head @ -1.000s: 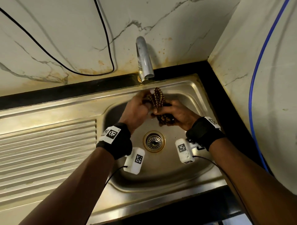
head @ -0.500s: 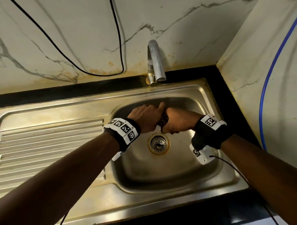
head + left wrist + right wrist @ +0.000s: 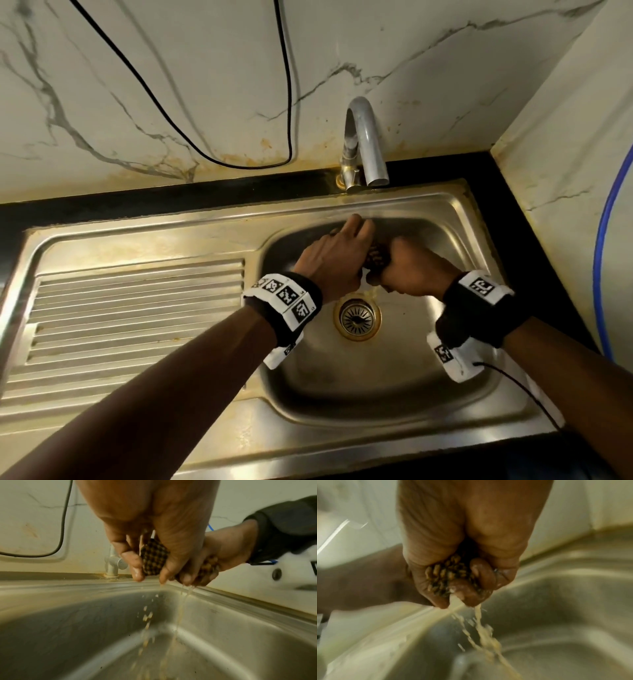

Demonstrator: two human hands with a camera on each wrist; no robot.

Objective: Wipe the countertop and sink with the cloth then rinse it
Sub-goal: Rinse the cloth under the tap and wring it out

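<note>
While water streams into the sink, both hands' fingers clench the cloth (checked, bunched).

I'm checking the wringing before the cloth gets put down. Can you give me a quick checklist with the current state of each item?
1. Both hands grip the cloth: left hand and right hand hold it: ok.
2. Cloth is over the sink: ok.
3. Water falls into the basin, not the countertop: ok.
4. Cloth wrung out: streams run from it: not ok.
5. Faucet off: no flow seen at the spout: ok.
6. Drain unblocked: cannot tell.
</note>
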